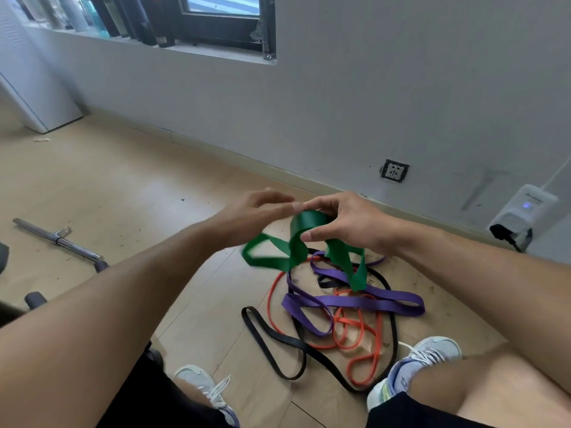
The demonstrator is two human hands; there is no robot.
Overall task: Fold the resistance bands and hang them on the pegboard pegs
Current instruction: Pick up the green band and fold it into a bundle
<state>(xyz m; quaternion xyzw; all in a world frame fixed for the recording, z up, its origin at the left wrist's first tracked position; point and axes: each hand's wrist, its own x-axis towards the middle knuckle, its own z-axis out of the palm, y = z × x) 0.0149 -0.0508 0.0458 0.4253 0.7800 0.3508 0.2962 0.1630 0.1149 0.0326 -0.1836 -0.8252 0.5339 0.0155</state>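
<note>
From my head camera, looking down, both my arms reach toward the middle of the frame. My right hand (349, 222) has its fingers curled over the top of the wide green rubber resistance band (304, 242), thumb underneath, so I am pinching a bunched fold of it just right of centre. My left hand (256, 211) comes in from the left with its fingers fairly straight, the tips meeting the band's top edge beside my right fingers. It is blurred, so I cannot tell whether it pinches the band or only touches it; I judge it is there to steady the next fold. The green loops hang loose below my hands, one sagging left, one trailing down to the right, lifted clear so they do not catch in the pile beneath.

That pile lies on the pale wooden plank floor (123, 180), lower centre-right, between my two grey lace-up trainers: a flat purple band (355, 301), a thin orange band (346, 338) and a narrow black band (272, 332), tangled over one another and waiting to be folded.

No pegboard shows anywhere, so hanging must come later; I reckon I am on the first band. At the left edge a chrome metal bar (58, 237) rests on the floor. At centre right, a wall socket (395, 170) sits low on the grey wall.
</note>
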